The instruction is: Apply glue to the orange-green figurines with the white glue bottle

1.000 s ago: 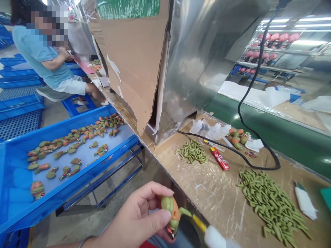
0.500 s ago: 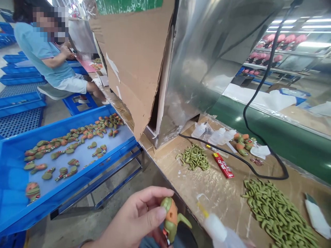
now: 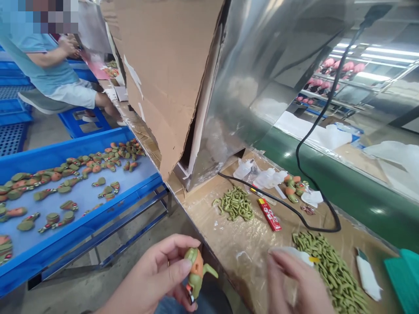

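Observation:
My left hand [image 3: 157, 274] pinches a small green and orange toy figure [image 3: 196, 272] at the bottom centre, held just off the workbench's near edge. My right hand [image 3: 296, 283] is low on the bench, blurred, fingers wrapped round a white squeeze bottle with a yellow tip [image 3: 299, 255]. The bottle's tip points toward a big heap of green curved parts [image 3: 330, 268] just right of that hand. A smaller heap of the same green parts [image 3: 234, 203] lies farther back on the bench.
A blue tray [image 3: 81, 226] with several green-orange figures stands left on a metal frame. On the cardboard-covered bench [image 3: 235, 244]: a red tube [image 3: 270, 214], a black cable [image 3: 307, 226], clear bottles [image 3: 268, 176], finished figures [image 3: 293, 185]. A cardboard panel and metal hood rise behind. A seated person [image 3: 49, 69] works far left.
My right hand has come into view and swung the white bottle up and rightward over the bench, near the big green heap. My left hand keeps the figure, shifted slightly left.

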Motion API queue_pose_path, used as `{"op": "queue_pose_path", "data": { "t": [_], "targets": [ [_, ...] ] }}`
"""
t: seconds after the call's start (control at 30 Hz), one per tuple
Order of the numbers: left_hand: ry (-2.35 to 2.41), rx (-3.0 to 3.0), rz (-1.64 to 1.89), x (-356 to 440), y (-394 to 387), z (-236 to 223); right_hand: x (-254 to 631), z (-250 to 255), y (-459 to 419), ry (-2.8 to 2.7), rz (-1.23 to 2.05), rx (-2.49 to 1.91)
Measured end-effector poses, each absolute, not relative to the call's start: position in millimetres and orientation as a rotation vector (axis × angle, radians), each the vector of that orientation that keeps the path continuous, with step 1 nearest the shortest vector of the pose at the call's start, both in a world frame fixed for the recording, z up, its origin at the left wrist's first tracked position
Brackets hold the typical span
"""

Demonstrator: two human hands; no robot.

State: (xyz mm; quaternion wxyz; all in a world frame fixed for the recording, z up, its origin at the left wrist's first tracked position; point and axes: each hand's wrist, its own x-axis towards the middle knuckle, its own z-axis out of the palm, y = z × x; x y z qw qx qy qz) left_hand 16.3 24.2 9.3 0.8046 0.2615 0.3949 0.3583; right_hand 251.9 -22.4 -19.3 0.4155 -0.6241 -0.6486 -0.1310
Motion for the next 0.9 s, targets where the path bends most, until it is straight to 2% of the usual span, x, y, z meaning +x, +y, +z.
{"op": "queue_pose_path", "data": {
  "t": [0.1, 0.23, 0.37, 0.5, 0.67, 0.83, 0.9],
  "targets": [
    [0.833, 0.560, 0.775, 17, 24, 9, 222, -22, 21, -1.858, -0.326, -1.668],
    [0.839, 0.568, 0.804, 12, 23, 9, 198, -26, 70, -1.969, -0.301, -2.023],
    [0.885, 0.571, 0.846, 6, 26, 8, 187, -15, 82, -2.140, -0.255, -2.265],
    [0.846, 0.563, 0.827, 6, 27, 8, 195, -15, 76, -2.187, -0.164, -2.301],
    [0.797, 0.554, 0.787, 8, 24, 6, 221, -25, 51, -2.036, -0.010, -2.122],
    [0.773, 0.580, 0.777, 8, 20, 2, 208, -12, -4, -1.804, 0.296, -1.666],
    [0.755, 0.586, 0.765, 10, 17, 2, 191, -3, -22, -1.533, 0.379, -1.443]
  ]
}}
